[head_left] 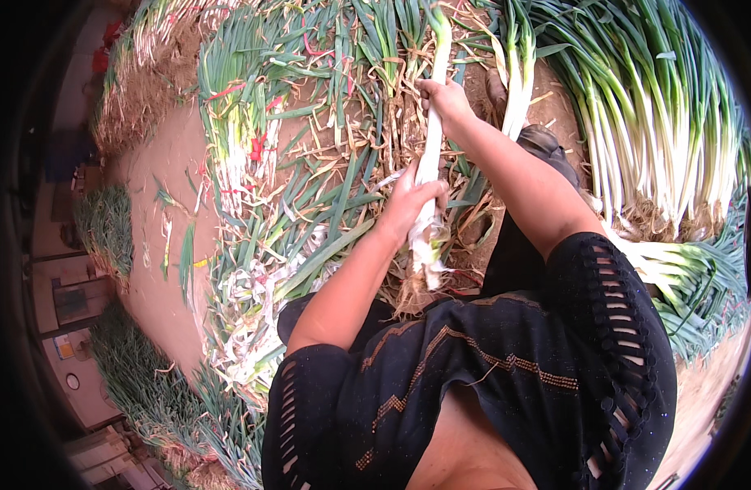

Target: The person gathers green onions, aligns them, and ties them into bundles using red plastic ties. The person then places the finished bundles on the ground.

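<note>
A thick Welsh onion stalk [433, 138] stretches away in front of my body, its green leaves beyond the top of the view. My left hand [412, 199] grips its lower white part, just above loose, torn outer skin [427, 245]. Brown stringy roots [412, 297] hang at the near end, close to my shirt. Higher up, my right hand [447, 105] is closed around the same stalk. To the right of that hand lie a few clean stalks [519, 98] with white shanks, beside my dark shoe [542, 144].
Many cleaned onions [651, 135] lie in a large pile at right, with more stalks [675, 269] below it. Bundles with red ties [244, 141] lie at left. Peeled skins and leaf scraps [259, 306] litter the floor [167, 141]. Further onion heaps [149, 367] line the far left.
</note>
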